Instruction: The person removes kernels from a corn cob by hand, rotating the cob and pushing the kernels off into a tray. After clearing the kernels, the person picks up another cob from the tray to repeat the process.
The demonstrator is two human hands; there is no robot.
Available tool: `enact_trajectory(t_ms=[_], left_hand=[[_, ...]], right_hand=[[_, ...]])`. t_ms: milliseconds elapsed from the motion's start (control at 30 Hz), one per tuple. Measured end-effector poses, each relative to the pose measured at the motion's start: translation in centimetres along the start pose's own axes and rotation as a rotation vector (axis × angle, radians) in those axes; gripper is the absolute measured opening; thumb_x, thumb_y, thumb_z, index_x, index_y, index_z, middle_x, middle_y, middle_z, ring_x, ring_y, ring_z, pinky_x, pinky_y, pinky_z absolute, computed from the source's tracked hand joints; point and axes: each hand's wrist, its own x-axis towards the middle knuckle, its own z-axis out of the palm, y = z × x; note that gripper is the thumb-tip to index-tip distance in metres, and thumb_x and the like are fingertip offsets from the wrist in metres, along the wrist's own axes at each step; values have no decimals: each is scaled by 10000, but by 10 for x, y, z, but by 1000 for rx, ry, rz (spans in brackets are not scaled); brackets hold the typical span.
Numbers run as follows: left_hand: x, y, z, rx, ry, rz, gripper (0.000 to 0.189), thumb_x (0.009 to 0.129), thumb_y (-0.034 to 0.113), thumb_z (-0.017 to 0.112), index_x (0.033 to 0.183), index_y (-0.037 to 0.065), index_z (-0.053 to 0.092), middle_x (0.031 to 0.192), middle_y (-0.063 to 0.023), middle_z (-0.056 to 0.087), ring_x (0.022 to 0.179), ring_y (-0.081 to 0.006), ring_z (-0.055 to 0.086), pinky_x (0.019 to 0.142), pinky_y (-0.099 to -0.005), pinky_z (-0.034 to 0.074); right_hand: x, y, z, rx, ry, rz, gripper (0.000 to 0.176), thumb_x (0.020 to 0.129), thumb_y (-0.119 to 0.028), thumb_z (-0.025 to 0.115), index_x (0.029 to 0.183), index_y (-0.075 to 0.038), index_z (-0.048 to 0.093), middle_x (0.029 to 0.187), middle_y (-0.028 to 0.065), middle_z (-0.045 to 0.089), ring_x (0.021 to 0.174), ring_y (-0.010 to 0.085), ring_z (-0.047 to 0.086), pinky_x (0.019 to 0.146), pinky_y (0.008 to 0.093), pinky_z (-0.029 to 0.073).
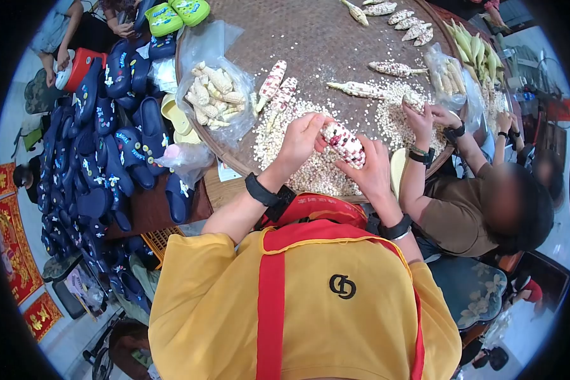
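Over the round woven tray (285, 38), both my hands hold one ear of corn (343, 144) with white and dark red kernels. My left hand (302, 139) has its fingers closed at the upper left end of the ear. At the lower right end, my right hand (370, 168) grips it with thumb and fingers. Loose pale kernels (278, 142) lie in a heap beneath my hands. Two speckled ears (272, 79) rest just beyond the heap. To their left, a clear plastic bag (190, 95) holds stripped cobs (212, 92).
A co-worker's hands (418, 117) work on another ear at the right, above a second kernel heap. More ears (415, 28) lie at the tray's far side, with husked corn (475, 50) beyond. Many blue clogs (130, 149) are stacked at the left.
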Motion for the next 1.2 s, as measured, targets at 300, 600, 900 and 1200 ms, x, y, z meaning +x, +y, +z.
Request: enact_trajectory(t_ms=[300, 600, 900, 1200], left_hand=[[1, 4, 3, 97, -157, -39, 341, 973, 302, 426, 1090, 42, 613, 719, 15, 549, 542, -35, 476, 457, -180, 390], [-4, 3, 5, -51, -130, -18, 339, 979, 251, 402, 1100, 5, 602, 760, 10, 584, 600, -30, 484, 523, -179, 389], [-10, 11, 13, 108, -88, 74, 289, 935, 210, 493, 1078, -24, 585, 791, -48, 622, 665, -96, 567, 593, -249, 446], [-13, 7, 17, 603, 40, 378, 279, 939, 194, 463, 1049, -29, 589, 940, -217, 631, 842, -351, 625, 717, -372, 498]], right_hand=[[-1, 1, 2, 51, -28, -53, 622, 648, -322, 789, 1122, -19, 525, 930, 147, 499, 887, 323, 485, 769, 405, 424], [4, -6, -4, 278, -178, 171, 592, 636, -278, 792, 1097, -15, 530, 942, 183, 593, 903, 359, 555, 773, 422, 447], [5, -4, -5, 90, -39, -37, 625, 596, -287, 817, 1108, -55, 543, 913, 139, 585, 868, 331, 545, 746, 425, 435], [-1, 2, 3, -69, -15, -65, 652, 577, -322, 813, 1129, -101, 546, 883, 82, 555, 856, 282, 532, 705, 411, 422]])
